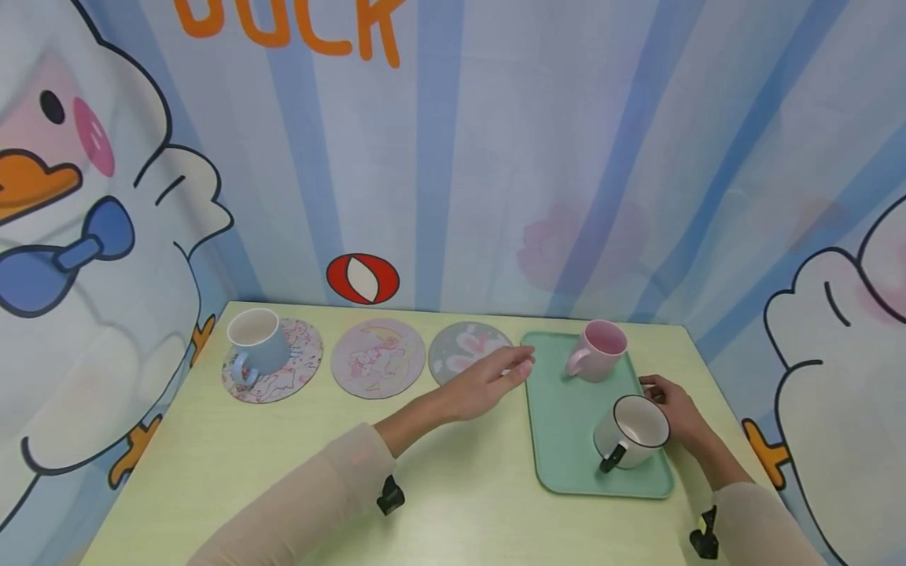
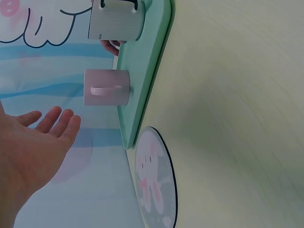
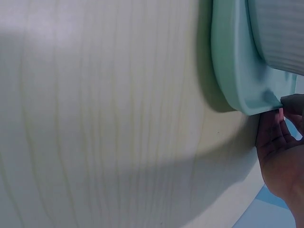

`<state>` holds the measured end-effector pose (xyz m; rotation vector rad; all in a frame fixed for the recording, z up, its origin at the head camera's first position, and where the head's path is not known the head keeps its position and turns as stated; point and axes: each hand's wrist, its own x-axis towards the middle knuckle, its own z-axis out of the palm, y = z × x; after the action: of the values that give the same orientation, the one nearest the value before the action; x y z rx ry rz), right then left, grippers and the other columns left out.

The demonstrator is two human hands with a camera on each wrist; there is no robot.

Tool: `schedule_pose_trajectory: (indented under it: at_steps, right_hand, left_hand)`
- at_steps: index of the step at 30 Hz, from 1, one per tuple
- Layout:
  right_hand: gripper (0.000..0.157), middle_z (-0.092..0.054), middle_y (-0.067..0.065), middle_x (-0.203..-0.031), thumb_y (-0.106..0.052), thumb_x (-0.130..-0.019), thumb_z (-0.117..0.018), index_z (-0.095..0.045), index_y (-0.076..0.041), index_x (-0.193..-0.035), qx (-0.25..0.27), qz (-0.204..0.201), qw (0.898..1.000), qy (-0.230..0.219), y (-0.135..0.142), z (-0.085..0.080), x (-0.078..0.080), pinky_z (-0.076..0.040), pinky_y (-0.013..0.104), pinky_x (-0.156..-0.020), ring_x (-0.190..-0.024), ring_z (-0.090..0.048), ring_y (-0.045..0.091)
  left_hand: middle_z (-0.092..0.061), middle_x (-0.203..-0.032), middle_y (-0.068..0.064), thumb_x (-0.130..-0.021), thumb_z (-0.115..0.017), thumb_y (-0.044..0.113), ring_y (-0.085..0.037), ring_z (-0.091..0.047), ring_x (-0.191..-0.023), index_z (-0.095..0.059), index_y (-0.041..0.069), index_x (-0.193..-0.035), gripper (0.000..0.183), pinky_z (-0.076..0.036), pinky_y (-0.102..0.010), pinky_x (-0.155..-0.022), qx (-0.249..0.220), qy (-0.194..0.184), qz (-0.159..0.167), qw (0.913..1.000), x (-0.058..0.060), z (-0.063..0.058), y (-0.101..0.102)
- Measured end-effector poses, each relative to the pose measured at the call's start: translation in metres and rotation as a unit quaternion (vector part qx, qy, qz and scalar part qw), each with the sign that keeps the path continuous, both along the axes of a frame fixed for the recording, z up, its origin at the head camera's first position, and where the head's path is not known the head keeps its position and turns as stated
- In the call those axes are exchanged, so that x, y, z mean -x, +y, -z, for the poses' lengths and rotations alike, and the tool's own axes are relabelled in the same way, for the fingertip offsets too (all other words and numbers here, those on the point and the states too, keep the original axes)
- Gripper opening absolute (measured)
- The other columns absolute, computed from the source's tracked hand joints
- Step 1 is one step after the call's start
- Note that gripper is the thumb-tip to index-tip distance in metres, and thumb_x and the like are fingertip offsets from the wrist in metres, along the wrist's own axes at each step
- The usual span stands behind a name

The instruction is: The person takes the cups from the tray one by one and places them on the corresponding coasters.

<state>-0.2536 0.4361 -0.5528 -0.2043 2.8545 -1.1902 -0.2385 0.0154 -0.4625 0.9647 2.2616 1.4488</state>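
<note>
A mint-green tray [image 1: 566, 432] lies at the right of the table. On it stand a pink mug [image 1: 598, 358] at the back and a white mug [image 1: 630, 436] with a dark rim and black handle at the front. My right hand [image 1: 675, 410] pinches the tray's right rim, its thumb above and fingers below in the right wrist view. My left hand [image 1: 481, 385] hovers by the tray's left edge, fingers extended and holding nothing; the left wrist view shows its palm [image 2: 33, 156] apart from the pink mug [image 2: 107, 88].
Left of the tray lie a grey rabbit coaster [image 1: 453, 350], partly behind my left hand, and a pink round coaster [image 1: 378, 359]. A light-blue mug [image 1: 267, 346] stands on a patterned coaster [image 1: 306, 365] at the far left. A printed curtain [image 1: 481, 157] hangs behind the table.
</note>
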Motion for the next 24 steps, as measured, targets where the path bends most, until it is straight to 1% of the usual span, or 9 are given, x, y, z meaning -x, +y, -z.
schedule_pose_trajectory:
  at_steps: [3, 6, 8, 12, 17, 19, 24]
  right_hand:
    - [0.040, -0.064, 0.014, -0.099, -0.002, -0.100, -0.063, -0.056, 0.015, -0.135, 0.000, -0.001, 1.000, 0.001, 0.001, 0.001, 0.002, -0.047, 0.027, -0.076, -0.085, -0.055, 0.012]
    - [0.038, -0.064, 0.015, -0.100, -0.002, -0.102, -0.061, -0.055, 0.016, -0.135, 0.000, -0.005, 1.000, 0.002, 0.002, 0.001, 0.004, -0.047, 0.028, -0.076, -0.085, -0.055, 0.011]
    - [0.037, -0.064, 0.015, -0.100, -0.002, -0.103, -0.060, -0.055, 0.017, -0.135, -0.002, -0.004, 1.000, 0.000, 0.002, 0.001, 0.003, -0.047, 0.028, -0.076, -0.085, -0.056, 0.012]
    - [0.036, -0.064, 0.015, -0.100, -0.004, -0.106, -0.058, -0.054, 0.017, -0.135, -0.002, 0.001, 1.000, -0.012, 0.001, 0.001, 0.000, -0.047, 0.029, -0.076, -0.087, -0.056, 0.014]
    - [0.037, -0.063, 0.015, -0.101, -0.005, -0.107, -0.058, -0.053, 0.016, -0.137, 0.004, 0.004, 1.000, -0.014, 0.000, 0.001, -0.002, -0.048, 0.030, -0.075, -0.087, -0.055, 0.016]
    - [0.038, -0.063, 0.016, -0.102, -0.006, -0.106, -0.058, -0.053, 0.015, -0.137, 0.006, 0.005, 1.000, -0.014, -0.001, 0.001, -0.002, -0.048, 0.030, -0.075, -0.087, -0.055, 0.016]
    - [0.038, -0.063, 0.018, -0.103, -0.006, -0.106, -0.059, -0.054, 0.015, -0.137, 0.006, 0.007, 1.000, -0.016, -0.002, -0.001, -0.002, -0.048, 0.030, -0.075, -0.087, -0.056, 0.017]
  left_hand:
    - [-0.044, -0.164, -0.011, -0.114, -0.033, 0.055, -0.021, -0.043, -0.150, -0.034, 0.008, -0.165, 0.070, -0.036, -0.037, -0.121, 0.004, -0.002, -0.003, 1.0000, -0.001, 0.003, 0.002]
    - [-0.046, -0.163, -0.008, -0.113, -0.033, 0.057, -0.019, -0.043, -0.149, -0.034, 0.010, -0.165, 0.070, -0.037, -0.037, -0.121, 0.004, -0.007, -0.002, 1.0000, -0.002, 0.007, 0.005]
    - [-0.047, -0.162, -0.005, -0.113, -0.033, 0.058, -0.018, -0.043, -0.149, -0.034, 0.011, -0.165, 0.070, -0.037, -0.037, -0.121, 0.003, -0.011, 0.001, 0.9999, -0.003, 0.010, 0.008]
    - [-0.047, -0.162, -0.005, -0.114, -0.033, 0.056, -0.018, -0.043, -0.149, -0.034, 0.009, -0.165, 0.070, -0.037, -0.037, -0.121, 0.000, -0.016, 0.010, 0.9998, -0.007, 0.014, 0.014]
    - [-0.050, -0.160, -0.004, -0.114, -0.034, 0.054, -0.016, -0.046, -0.147, -0.037, 0.010, -0.164, 0.066, -0.041, -0.035, -0.118, -0.007, -0.017, 0.015, 0.9997, -0.012, 0.018, 0.021]
    - [-0.052, -0.159, -0.003, -0.114, -0.034, 0.053, -0.015, -0.047, -0.146, -0.039, 0.011, -0.163, 0.065, -0.042, -0.034, -0.117, -0.008, -0.015, 0.016, 0.9997, -0.014, 0.020, 0.024]
    - [-0.056, -0.156, -0.004, -0.115, -0.036, 0.049, -0.014, -0.050, -0.143, -0.042, 0.008, -0.161, 0.062, -0.043, -0.032, -0.116, -0.021, -0.004, 0.017, 0.9996, -0.018, 0.025, 0.032]
